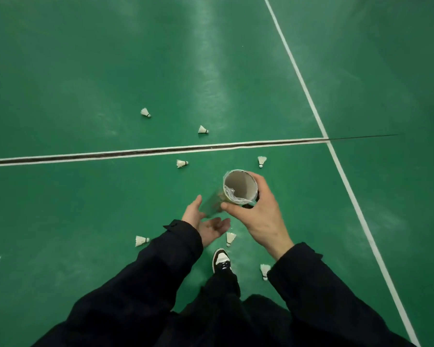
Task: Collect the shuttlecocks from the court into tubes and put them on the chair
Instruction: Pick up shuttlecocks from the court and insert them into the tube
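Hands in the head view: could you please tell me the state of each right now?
Left hand: open, under the shuttlecock tube.
Right hand: holding the shuttlecock tube near its open top.

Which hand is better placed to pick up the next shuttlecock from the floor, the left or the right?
Probably the left hand. It is open and holds nothing, just above the nearest shuttlecock. The right hand grips the open tube, so it is busy.
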